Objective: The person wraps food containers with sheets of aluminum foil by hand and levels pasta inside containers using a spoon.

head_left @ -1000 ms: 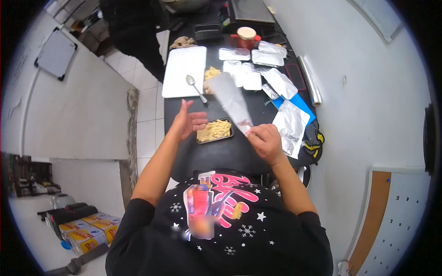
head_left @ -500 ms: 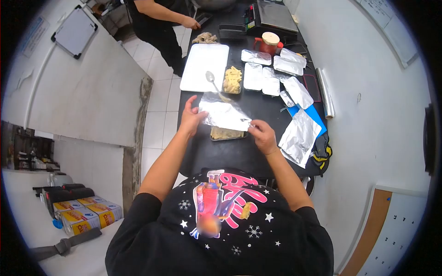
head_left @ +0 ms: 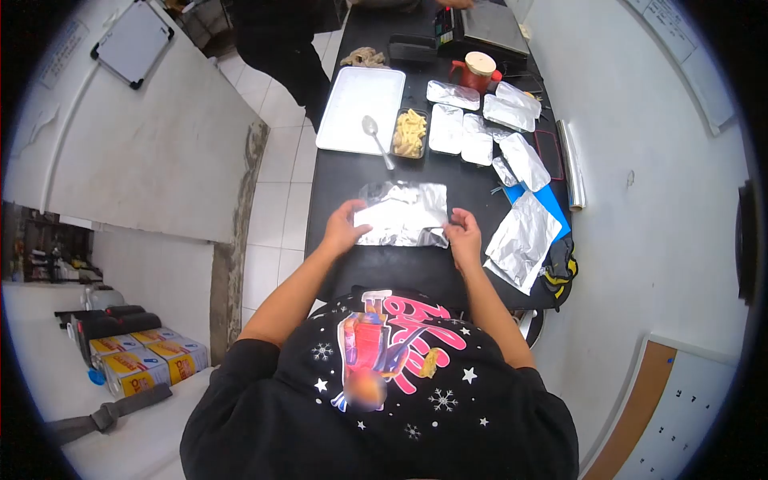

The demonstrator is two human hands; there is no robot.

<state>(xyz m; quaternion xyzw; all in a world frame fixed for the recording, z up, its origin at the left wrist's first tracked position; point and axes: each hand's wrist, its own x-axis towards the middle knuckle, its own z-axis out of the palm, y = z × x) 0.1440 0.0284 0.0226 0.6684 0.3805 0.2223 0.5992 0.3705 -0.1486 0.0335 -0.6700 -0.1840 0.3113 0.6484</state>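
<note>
A sheet of aluminium foil (head_left: 404,210) lies over the food container in front of me, and the container is now hidden beneath it. My left hand (head_left: 346,229) grips the foil at its left edge, thumb on top. At the right edge, my right hand (head_left: 463,238) pinches the lower corner between thumb and fingers. Just beyond the foil, a spoon (head_left: 376,140) rests partly on a white tray (head_left: 360,104). Beside the spoon stands an uncovered black container of pale yellow food pieces (head_left: 410,132).
Several foil-covered containers (head_left: 446,128) sit at the right of the black table (head_left: 360,276). Loose foil sheets (head_left: 522,244) lie near the right edge by a blue item (head_left: 549,212). Farther back are a red jug (head_left: 475,72) and a scale (head_left: 488,32). Another person (head_left: 284,48) stands at the far left.
The foil has come down over the container, toward me, and lies flatter. Both hands lowered with it. The other person's hand has left the table's far left edge.
</note>
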